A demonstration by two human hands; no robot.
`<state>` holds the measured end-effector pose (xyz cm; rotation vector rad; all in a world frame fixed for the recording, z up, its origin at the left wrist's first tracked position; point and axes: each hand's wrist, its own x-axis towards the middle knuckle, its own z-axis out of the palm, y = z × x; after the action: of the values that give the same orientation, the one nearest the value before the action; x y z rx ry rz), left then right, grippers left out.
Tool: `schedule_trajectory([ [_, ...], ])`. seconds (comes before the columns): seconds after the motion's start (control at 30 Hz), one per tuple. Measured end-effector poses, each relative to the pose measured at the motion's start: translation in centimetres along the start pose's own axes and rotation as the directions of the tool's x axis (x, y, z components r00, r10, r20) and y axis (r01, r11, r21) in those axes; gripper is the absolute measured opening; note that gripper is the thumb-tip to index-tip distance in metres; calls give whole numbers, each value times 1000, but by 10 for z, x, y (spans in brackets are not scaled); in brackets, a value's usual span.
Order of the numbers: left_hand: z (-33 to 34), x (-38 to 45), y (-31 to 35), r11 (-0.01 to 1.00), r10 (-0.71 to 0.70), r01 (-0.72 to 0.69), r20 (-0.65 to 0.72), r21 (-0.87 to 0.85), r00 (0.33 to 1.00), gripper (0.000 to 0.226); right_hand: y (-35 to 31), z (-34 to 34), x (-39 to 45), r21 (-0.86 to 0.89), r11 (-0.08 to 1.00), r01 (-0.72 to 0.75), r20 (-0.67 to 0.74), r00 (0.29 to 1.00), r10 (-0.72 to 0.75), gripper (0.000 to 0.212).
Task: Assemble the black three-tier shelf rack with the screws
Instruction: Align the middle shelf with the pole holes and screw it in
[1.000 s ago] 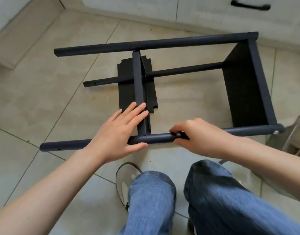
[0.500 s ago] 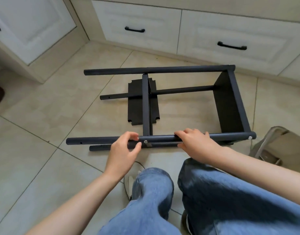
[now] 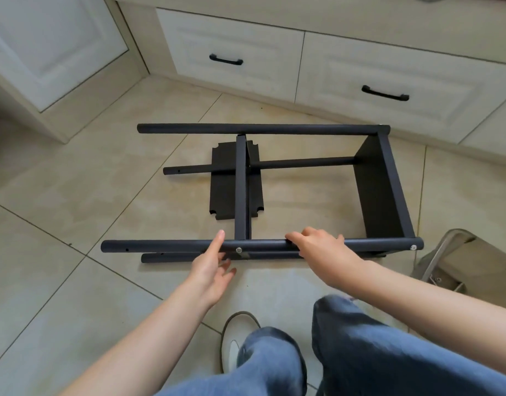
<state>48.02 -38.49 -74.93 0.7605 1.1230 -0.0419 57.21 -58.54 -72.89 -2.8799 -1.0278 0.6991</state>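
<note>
Black, half-built shelf rack point(image 3: 274, 195) lying on its side on the tiled floor point(image 3: 74, 224). Right hand point(image 3: 323, 248) gripping the near post point(image 3: 166, 245), fingers point(image 3: 296, 238) curled over the top. Left hand point(image 3: 211, 267) released, forefinger point(image 3: 217, 238) touching the same post, just left of a silver screw point(image 3: 239, 249).

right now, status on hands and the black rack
Left hand open, thumb on near black metal tube. Right hand gripping same tube. Loose black shelf panel on floor under frame.
</note>
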Motion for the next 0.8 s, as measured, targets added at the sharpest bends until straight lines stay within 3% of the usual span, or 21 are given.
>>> schedule_trajectory([
  [0.13, 12, 3, 2, 966, -42, 43, 12, -257, 999, 64, 4, 1, 1, 37, 999, 9, -6, 1000, -9, 64],
  [0.23, 18, 8, 4, 956, -36, 26, -31, -291, 999, 55, 9, 4, 2, 53, 998, 36, -25, 999, -35, 69],
  [0.4, 22, 10, 16, 981, -24, 16, -36, -193, 999, 37, 16, 2, 3, 73, 994, 83, -108, 991, -75, 71],
  [0.63, 42, 4, 53, 990, 129, -131, -29, -59, 991, 65, 16, -16, 13, 231, 968, 99, -210, 976, -49, 51],
  [0.8, 58, -15, 73, 971, 231, -232, 36, 54, 972, 44, 22, -31, 5, 346, 928, 140, -278, 960, -41, 44],
])
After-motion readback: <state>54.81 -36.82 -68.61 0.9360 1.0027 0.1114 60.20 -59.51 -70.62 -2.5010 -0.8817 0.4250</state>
